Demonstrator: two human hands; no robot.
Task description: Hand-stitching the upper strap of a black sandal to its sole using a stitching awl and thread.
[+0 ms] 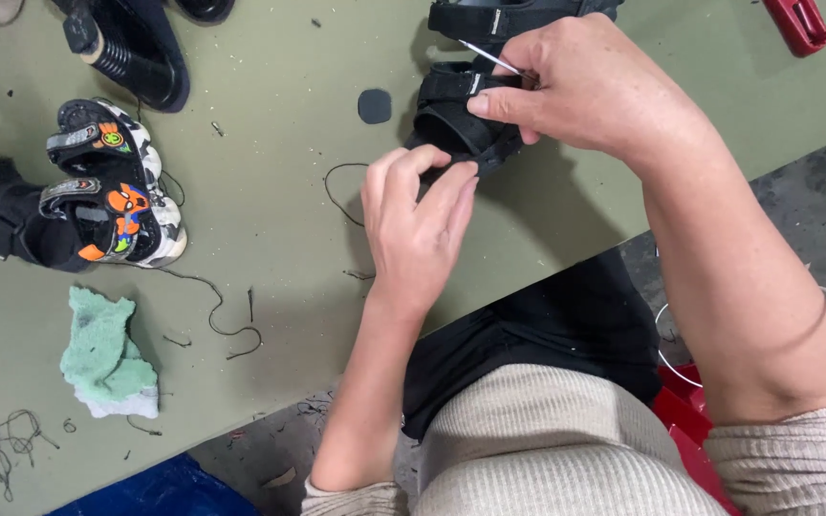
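Head view over an olive-green work surface (270, 86): my right hand (590, 86) pinches a thin metal needle-like tool (489, 59) at the strap of a black sandal (456, 119), which lies on the surface's far side just beyond my lap, while my left hand (418, 225) closes thumb and fingertips on the sandal's near edge, perhaps on a thread, though I cannot tell for sure. A loose dark thread (341, 191) curls on the surface just left of that hand, and a small round black patch (374, 105) sits beside the sandal. Well apart to the left stand a child's sandal with orange cartoon patches (117, 186) and a green sponge (107, 358); a second black sandal (499, 17) lies just behind the one in hand. To do this well, I judge the left hand should brace the strap taut and flat, fingertips clear of the point, while the right works the tool in short, controlled strokes close to the seam, so nothing snags and the sandal does not twist.
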